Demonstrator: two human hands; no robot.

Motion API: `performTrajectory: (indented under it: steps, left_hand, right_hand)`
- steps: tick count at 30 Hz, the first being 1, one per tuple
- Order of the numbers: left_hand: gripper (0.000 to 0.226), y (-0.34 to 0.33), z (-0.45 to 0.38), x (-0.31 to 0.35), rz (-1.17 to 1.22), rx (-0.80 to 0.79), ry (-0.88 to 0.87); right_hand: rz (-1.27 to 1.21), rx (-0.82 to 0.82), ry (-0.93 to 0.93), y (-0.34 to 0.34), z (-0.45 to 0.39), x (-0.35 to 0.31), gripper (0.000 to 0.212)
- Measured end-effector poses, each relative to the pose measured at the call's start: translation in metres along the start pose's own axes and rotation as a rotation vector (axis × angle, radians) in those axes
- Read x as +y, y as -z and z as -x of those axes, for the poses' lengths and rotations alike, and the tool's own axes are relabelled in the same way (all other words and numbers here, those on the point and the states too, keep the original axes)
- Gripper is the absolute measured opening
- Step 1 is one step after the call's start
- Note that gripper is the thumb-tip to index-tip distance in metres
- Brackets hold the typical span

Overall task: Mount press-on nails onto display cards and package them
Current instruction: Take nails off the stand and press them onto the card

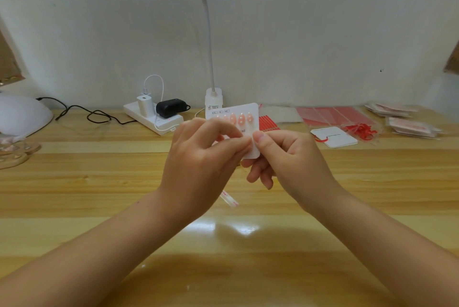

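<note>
The display card [250, 118] was held up above the wooden table [99, 182], both hands pinching it near its lower half: the left hand [198, 157] with thumb and fingers curled at the middle, the right hand [285, 155] gripping the lower right edge. The step looked like pressing something down on the second row (what sat between the fingertips was hidden), so firm, even pressure seemed wise. The card was white, round-cornered, with a row of pink press-on nails [241, 119] near its top
</note>
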State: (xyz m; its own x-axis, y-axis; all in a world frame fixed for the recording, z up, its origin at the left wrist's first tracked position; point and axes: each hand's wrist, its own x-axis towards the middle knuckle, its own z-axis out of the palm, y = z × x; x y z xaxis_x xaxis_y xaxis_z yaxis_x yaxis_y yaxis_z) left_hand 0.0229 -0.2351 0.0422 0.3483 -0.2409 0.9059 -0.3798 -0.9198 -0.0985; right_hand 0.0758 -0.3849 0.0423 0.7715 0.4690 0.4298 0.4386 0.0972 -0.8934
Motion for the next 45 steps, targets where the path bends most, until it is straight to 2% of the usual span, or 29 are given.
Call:
performTrajectory:
  steps: [5,8,10,13,15,16,18,20,23,25,36,39,42,45]
  left_hand:
    - [0.014,-0.004,0.004,-0.003,0.013,-0.017,-0.004]
    - [0.021,-0.005,0.006,-0.004,0.041,-0.059,0.056]
    - [0.038,-0.007,0.006,-0.003,0.103,-0.087,0.201]
    - [0.056,-0.007,0.003,-0.003,0.276,-0.089,0.602]
    - [0.051,-0.006,0.0,-0.004,0.523,-0.118,0.88]
    - [0.042,-0.006,0.0,-0.005,0.666,-0.128,0.96]
    - [0.018,-0.006,-0.001,-0.006,0.752,-0.114,0.957]
    - [0.012,-0.006,0.0,-0.004,0.754,-0.082,0.926]
    - [0.012,-0.005,0.0,-0.002,0.796,-0.065,0.942]
    - [0.013,-0.006,0.0,-0.001,0.81,-0.063,0.966]
    - [0.005,-0.013,0.007,0.004,0.919,-0.051,1.029]
    - [0.006,-0.011,0.006,0.004,0.924,-0.044,1.031]
    - [0.007,-0.009,0.005,0.005,0.927,-0.05,1.028]
    - [0.007,-0.007,0.003,0.005,0.927,-0.057,1.002]
  right_hand:
    - [-0.008,0.003,-0.02,0.001,-0.001,0.003,0.035]
    - [-0.017,0.038,-0.04,0.004,-0.003,0.005,0.035]
    - [-0.032,0.064,-0.064,0.006,-0.005,0.005,0.034]
    - [-0.065,0.08,-0.107,0.009,-0.007,0.007,0.029]
    - [-0.08,0.076,-0.124,0.01,-0.007,0.008,0.028]
    - [-0.086,0.069,-0.132,0.01,-0.007,0.009,0.028]
    - [-0.111,0.045,-0.148,0.011,-0.007,0.01,0.029]
    - [-0.164,-0.01,-0.163,0.013,-0.008,0.01,0.027]
    - [-0.191,-0.111,-0.161,0.016,-0.008,0.009,0.022]
    - [-0.143,-0.122,-0.146,0.017,-0.007,0.011,0.021]
    - [0.065,0.095,-0.075,0.011,-0.002,0.022,0.026]
    - [0.01,0.108,-0.082,0.008,-0.002,0.022,0.027]
    - [-0.126,0.049,-0.084,0.011,-0.003,0.019,0.029]
    - [-0.118,0.014,-0.072,0.015,-0.004,0.017,0.031]
